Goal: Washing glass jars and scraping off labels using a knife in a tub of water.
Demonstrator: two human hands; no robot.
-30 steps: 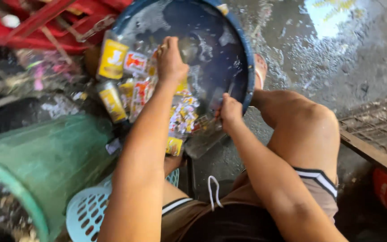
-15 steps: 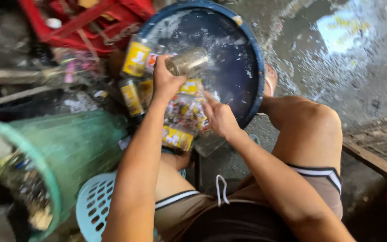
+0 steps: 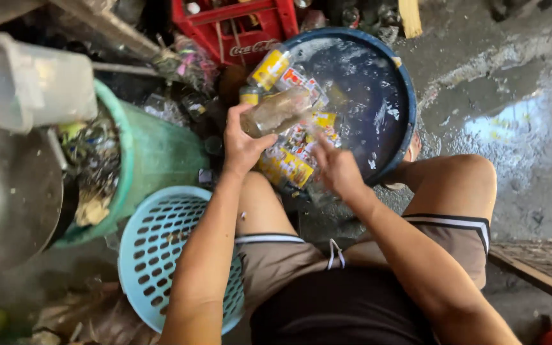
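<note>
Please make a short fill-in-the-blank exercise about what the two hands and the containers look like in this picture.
1. The left hand holds a clear glass ____ above the tub.
2. The round tub with water and bottles has a ____ rim.
3. The perforated basket beside the person's left knee is light ____.
4. The crate behind the tub is ____.

Missing words: bottle; blue; blue; red
</note>
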